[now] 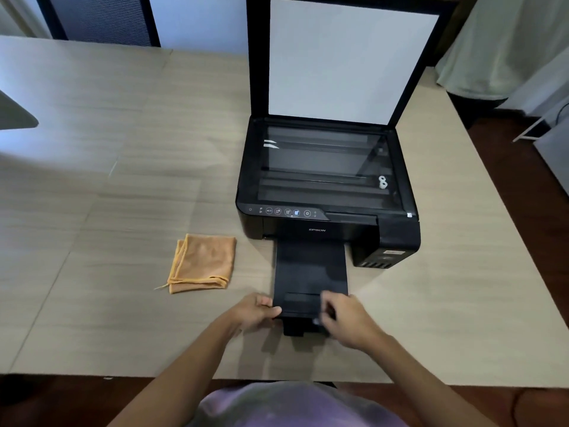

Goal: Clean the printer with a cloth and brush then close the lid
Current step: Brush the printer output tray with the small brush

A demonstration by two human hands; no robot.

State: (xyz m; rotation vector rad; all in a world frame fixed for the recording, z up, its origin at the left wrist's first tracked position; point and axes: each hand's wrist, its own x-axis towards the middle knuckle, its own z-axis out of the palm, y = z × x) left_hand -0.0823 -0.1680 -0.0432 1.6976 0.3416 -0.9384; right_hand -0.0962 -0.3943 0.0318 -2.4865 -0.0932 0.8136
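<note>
A black printer (397,235) stands on the wooden table with its scanner lid (348,57) raised upright, white underside facing me, and the glass (320,161) exposed. Its black output tray (311,269) is pulled out toward me. My left hand (255,312) grips the tray's near left corner. My right hand (348,318) holds the tray's near right end, fingers curled over the extension flap. A folded orange cloth (201,261) lies flat to the left of the tray, apart from both hands. No brush is in view.
The light wooden table (107,180) stretches wide to the left of the printer. Its front edge runs just below my forearms. A dark chair back (101,20) stands behind the far edge, and white fabric (508,41) hangs at the right beyond the table.
</note>
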